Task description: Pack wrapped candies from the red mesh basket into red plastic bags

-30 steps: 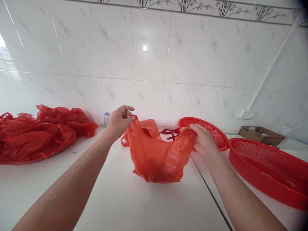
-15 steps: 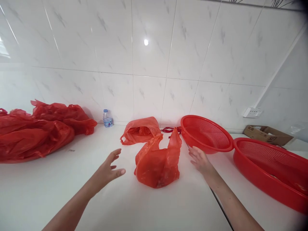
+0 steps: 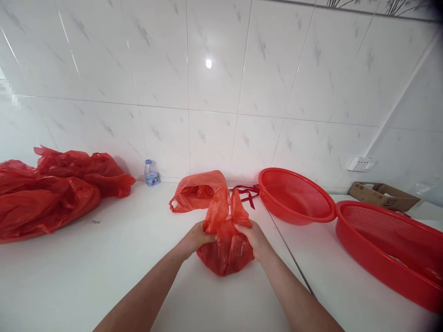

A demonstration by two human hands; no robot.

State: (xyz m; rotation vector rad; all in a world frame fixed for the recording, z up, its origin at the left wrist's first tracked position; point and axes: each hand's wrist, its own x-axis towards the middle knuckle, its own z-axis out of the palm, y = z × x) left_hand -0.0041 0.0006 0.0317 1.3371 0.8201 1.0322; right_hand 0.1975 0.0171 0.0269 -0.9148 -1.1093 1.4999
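Note:
A filled red plastic bag [image 3: 224, 251] sits on the white counter [image 3: 145, 276] in front of me, its two handles sticking up. My left hand [image 3: 195, 239] grips the bag's left side near the neck. My right hand [image 3: 252, 237] grips the right side, fingers closed on the plastic. Both hands squeeze the bag's top together. A second red bag [image 3: 197, 191] lies open on its side just behind.
A heap of red plastic bags [image 3: 51, 189] lies at the left. A small water bottle [image 3: 151, 173] stands by the tiled wall. Two red mesh baskets [image 3: 297, 196] [image 3: 391, 249] sit at the right, with a cardboard box [image 3: 384, 196] behind and red ribbon [image 3: 247, 191] near the wall.
A second ago both hands held the bag up by its handles, then let it drop onto the counter with open hands. Now both hands have closed on the bag's neck.

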